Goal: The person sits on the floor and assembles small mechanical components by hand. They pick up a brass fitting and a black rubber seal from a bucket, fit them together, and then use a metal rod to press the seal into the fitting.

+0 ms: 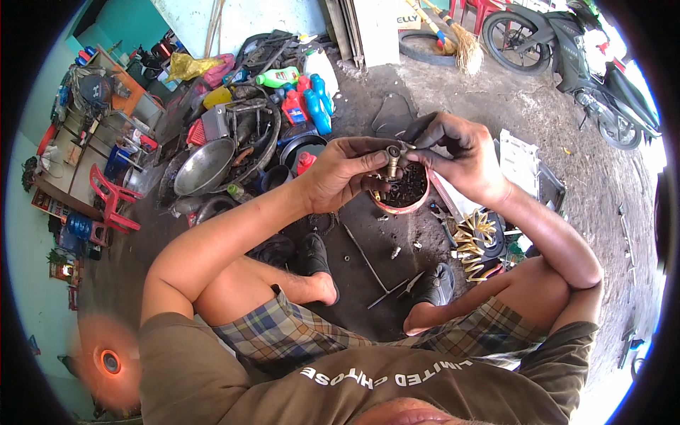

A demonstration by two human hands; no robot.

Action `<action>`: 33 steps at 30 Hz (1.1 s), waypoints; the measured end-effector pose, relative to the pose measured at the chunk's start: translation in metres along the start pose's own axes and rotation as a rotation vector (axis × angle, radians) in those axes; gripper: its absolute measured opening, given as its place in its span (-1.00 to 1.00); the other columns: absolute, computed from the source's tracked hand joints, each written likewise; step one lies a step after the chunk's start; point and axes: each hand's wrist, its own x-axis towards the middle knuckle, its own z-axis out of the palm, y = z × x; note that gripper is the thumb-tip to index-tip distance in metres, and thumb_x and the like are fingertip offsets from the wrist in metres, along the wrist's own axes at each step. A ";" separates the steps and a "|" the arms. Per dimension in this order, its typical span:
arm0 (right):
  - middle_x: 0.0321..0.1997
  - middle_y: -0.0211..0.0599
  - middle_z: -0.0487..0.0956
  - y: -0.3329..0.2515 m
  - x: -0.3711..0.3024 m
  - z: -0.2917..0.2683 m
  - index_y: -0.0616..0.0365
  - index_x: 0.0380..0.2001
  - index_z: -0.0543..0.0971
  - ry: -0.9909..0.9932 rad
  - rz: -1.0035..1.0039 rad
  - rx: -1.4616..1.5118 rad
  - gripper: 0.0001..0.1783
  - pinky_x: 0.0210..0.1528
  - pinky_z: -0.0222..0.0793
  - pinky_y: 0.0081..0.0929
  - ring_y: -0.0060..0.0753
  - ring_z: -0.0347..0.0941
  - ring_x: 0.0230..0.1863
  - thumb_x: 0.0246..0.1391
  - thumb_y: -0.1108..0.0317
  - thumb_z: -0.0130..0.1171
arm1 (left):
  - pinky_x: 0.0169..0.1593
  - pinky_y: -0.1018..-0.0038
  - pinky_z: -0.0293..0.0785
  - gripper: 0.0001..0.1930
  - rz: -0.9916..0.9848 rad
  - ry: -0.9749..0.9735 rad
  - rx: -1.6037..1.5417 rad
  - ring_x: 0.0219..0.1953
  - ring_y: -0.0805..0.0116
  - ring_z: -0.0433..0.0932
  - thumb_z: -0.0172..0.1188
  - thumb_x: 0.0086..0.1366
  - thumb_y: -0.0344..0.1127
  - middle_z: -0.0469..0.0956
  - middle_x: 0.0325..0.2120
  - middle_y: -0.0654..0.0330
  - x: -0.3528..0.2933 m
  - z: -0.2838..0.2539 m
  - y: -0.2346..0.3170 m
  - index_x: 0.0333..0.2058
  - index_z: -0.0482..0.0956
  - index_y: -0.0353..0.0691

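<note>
A small cylindrical metal part (392,164), brass-toned with a dark round end, is gripped between the thumb and fingers of my left hand (336,176). Close against its upper end, my right hand (462,159) is closed in a pinch; whatever sits between those fingertips is too small to make out. Both hands are blackened with grease. Below them stands a round tub (401,210) with a pinkish rim, holding many small dark parts. A T-handle wrench (368,258) lies on the ground between my feet.
Right of the tub are pliers (445,228) and a cluster of gold-coloured levers (476,235). Bottles (296,106), a metal basin (204,167) and scrap parts crowd the left. A motorcycle (581,64), a broom (467,51) and a tyre (428,48) stand farther off. A red chair (112,202) is far left.
</note>
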 end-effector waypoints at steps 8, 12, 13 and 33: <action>-0.25 -0.18 0.68 -0.008 0.002 -0.001 0.24 -0.34 0.63 -0.040 -0.159 -0.232 -0.78 -0.16 0.59 -0.31 -0.14 0.69 -0.18 0.02 0.46 0.52 | -0.12 0.42 0.78 -0.73 0.007 0.015 0.021 -0.10 0.37 0.76 0.24 0.49 -0.38 0.76 -0.09 0.16 0.000 -0.005 0.000 0.11 0.66 -0.24; -0.32 -0.21 0.61 -0.002 0.002 0.005 0.18 -0.33 0.63 -0.013 -0.217 -0.177 -0.78 -0.23 0.54 -0.22 0.00 0.65 -0.26 0.02 0.42 0.52 | -0.14 0.42 0.78 -0.75 -0.003 0.007 0.023 -0.11 0.35 0.76 0.26 0.48 -0.40 0.76 -0.10 0.15 0.000 -0.005 0.000 0.08 0.67 -0.25; -0.31 -0.21 0.60 -0.002 0.002 0.006 0.18 -0.33 0.63 -0.017 -0.217 -0.174 -0.77 -0.23 0.54 -0.21 -0.01 0.65 -0.25 0.01 0.42 0.52 | -0.14 0.42 0.78 -0.75 0.002 0.010 0.022 -0.11 0.35 0.76 0.26 0.48 -0.40 0.76 -0.10 0.14 0.000 -0.004 0.000 0.07 0.67 -0.25; -0.05 -0.16 0.70 -0.009 0.004 0.001 0.18 -0.11 0.72 -0.093 -0.249 -0.216 -0.72 -0.02 0.64 -0.26 -0.07 0.71 -0.06 0.07 0.50 0.43 | -0.20 0.44 0.72 -0.76 0.098 0.086 0.163 -0.21 0.31 0.77 0.35 0.39 -0.46 0.76 -0.20 0.12 -0.001 -0.002 0.004 0.01 0.69 -0.32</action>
